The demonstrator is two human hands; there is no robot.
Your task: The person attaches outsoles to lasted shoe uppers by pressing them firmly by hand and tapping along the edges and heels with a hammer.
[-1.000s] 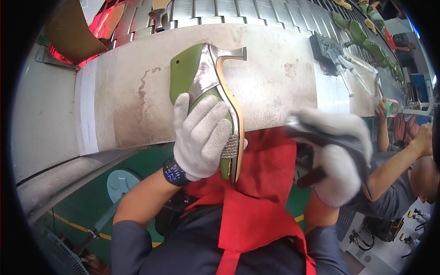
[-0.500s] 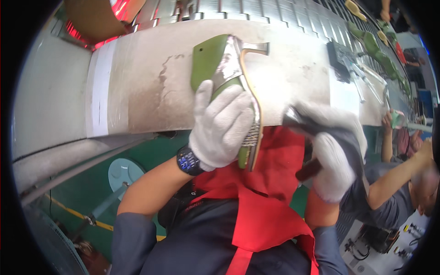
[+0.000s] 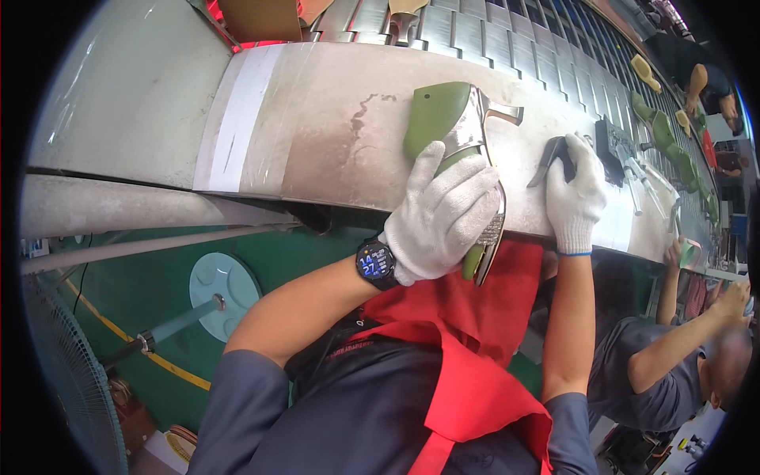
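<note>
A silver high-heeled shoe (image 3: 467,142) is fitted on a green shoe last (image 3: 434,119). It lies on its side, with the heel pointing right and the toe hanging past the bench's near edge. My left hand (image 3: 447,214), in a white knit glove, is closed around its middle. To the right, my gloved right hand (image 3: 576,194) is at the bench top, fingers curled around a dark curved metal tool (image 3: 548,162) with a pointed end. The palm hides the rest of that tool, so its exact kind is unclear.
The pale bench (image 3: 317,142) runs in front of me, with a slatted metal conveyor (image 3: 483,39) behind it. Right of my hand are a black block (image 3: 609,146) and several slim metal tools (image 3: 645,186). More green lasts (image 3: 673,150) lie farther right. A co-worker (image 3: 665,364) is at lower right.
My right hand has moved up and forward from beside the apron onto the bench with the tool. My left hand still grips the shoe; the whole view has shifted.
</note>
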